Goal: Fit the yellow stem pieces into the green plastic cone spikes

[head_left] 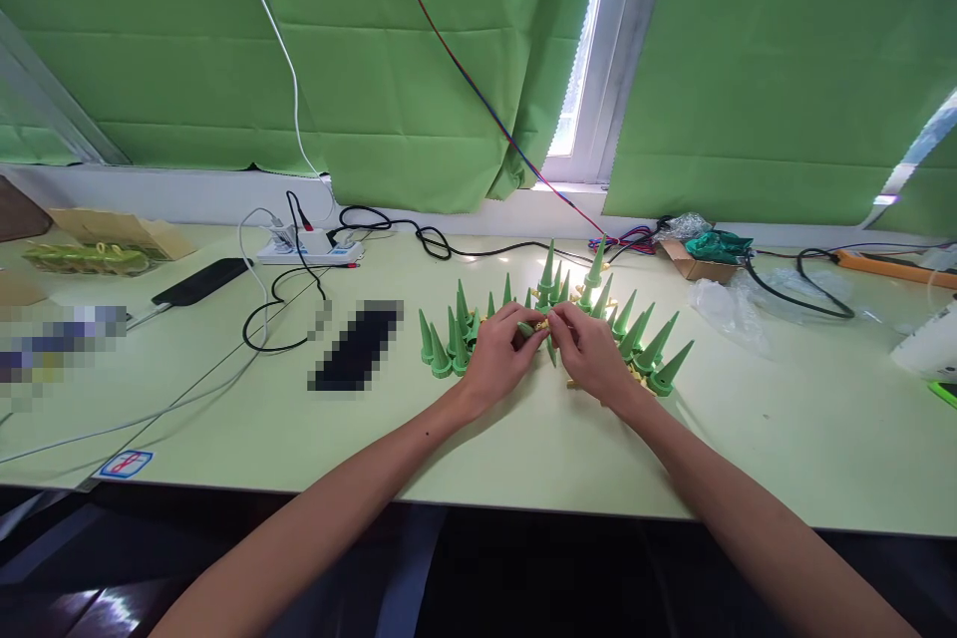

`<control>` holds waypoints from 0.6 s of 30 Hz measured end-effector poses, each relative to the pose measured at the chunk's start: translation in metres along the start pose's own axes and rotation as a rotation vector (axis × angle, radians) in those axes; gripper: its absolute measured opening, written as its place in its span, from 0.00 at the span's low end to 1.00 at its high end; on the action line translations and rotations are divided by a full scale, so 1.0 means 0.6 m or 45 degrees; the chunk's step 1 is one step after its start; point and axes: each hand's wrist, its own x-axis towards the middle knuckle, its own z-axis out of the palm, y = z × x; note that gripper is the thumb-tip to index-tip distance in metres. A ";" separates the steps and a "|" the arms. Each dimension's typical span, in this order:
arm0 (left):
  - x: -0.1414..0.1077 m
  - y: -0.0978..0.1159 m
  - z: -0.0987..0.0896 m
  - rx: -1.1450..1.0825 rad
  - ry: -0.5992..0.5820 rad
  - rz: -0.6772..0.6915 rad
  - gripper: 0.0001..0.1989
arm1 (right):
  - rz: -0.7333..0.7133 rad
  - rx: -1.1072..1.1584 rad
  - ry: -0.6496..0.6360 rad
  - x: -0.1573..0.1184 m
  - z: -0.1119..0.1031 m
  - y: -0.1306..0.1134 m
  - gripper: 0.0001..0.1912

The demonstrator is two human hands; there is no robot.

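Note:
My left hand (499, 355) is closed round a small green cone (525, 329), held a little above the table. Fingertips of my right hand (587, 349) pinch a tiny yellow piece (542, 324) against it; whether the two are joined I cannot tell. Around both hands stand several green cones with round bases, some on the left (440, 351) and others on the right (671, 369), where a few lean. More small yellow pieces (638, 376) lie among the right-hand cones. My palms and wrists hide part of the group.
On the left are a power strip (310, 251), a black power bank (201, 281) and a blurred dark object (357, 347). At the back right sits a small cardboard box (699, 262) beside clear plastic bags (737, 309). Black cables (438, 244) run along the wall.

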 end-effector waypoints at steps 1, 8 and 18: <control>0.000 0.000 0.000 0.004 -0.006 -0.001 0.05 | -0.005 -0.001 0.001 0.000 0.000 0.001 0.13; -0.001 -0.001 0.000 0.005 -0.026 0.012 0.05 | -0.010 -0.059 0.024 0.000 0.001 0.006 0.15; -0.002 0.000 0.000 0.014 -0.058 0.020 0.05 | -0.011 -0.139 0.046 0.001 0.006 0.014 0.20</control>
